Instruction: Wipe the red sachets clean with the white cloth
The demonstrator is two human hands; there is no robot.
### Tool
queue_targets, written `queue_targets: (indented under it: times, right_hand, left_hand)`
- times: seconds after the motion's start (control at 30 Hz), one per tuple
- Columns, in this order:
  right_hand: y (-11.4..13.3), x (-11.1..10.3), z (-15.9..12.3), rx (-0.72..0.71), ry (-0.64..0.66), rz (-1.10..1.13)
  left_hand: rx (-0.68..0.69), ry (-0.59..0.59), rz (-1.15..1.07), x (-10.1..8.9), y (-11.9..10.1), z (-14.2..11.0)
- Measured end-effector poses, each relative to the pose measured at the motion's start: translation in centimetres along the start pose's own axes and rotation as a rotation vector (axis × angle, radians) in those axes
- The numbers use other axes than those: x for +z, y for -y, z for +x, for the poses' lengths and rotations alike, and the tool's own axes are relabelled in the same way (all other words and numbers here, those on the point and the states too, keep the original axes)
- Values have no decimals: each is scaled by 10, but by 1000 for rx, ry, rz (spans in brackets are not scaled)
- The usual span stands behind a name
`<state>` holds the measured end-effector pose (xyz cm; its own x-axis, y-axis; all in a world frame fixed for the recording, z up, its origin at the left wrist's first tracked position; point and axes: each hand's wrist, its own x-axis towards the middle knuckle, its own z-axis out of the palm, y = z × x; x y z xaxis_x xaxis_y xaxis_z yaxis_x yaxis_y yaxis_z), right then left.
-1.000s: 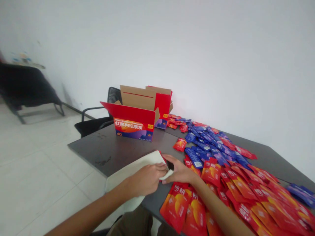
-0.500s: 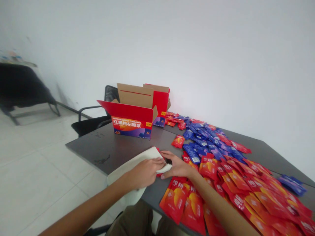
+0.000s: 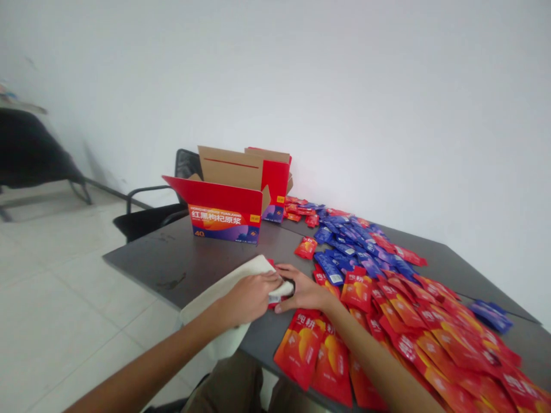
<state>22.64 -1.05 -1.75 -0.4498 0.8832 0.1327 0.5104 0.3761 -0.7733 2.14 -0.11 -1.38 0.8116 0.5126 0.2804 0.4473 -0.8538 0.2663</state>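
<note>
A cream cloth bag [image 3: 226, 287] lies over the near edge of the dark grey table [image 3: 189, 261], its mouth toward the right. My left hand [image 3: 249, 298] is closed on the bag's opening edge. My right hand [image 3: 303, 289] sits right at the mouth, fingers curled around a red sachet [image 3: 272, 300] that shows only partly between the two hands. Red sachets [image 3: 314, 350] lie just below my right wrist.
An open red cardboard box [image 3: 226, 209] stands at the table's far left. Several red and blue sachets [image 3: 357, 252] cover the table's right half. A black chair [image 3: 148, 215] stands behind the table, and another dark seat [image 3: 30, 155] at the far left on the tiled floor.
Both hands stay at the bag's mouth; the right hand has pressed closer in and the sachet shows less. The view has shifted a little to the right.
</note>
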Motion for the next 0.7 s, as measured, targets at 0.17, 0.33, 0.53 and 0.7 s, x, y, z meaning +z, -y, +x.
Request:
queue_targets:
  times: [0.17, 0.33, 0.53, 0.7]
  right_hand:
    - [5, 0, 0, 3, -19, 52]
    - [2, 1, -1, 14, -26, 7]
    - [4, 0, 0, -26, -32, 23]
    - [-2, 2, -1, 3, -37, -3]
  left_hand:
    - [-81, 19, 46, -3, 15, 9]
    - [89, 25, 21, 0, -6, -8]
    - [-112, 45, 97, -9, 11, 10]
    - [-25, 86, 124, -6, 5, 2]
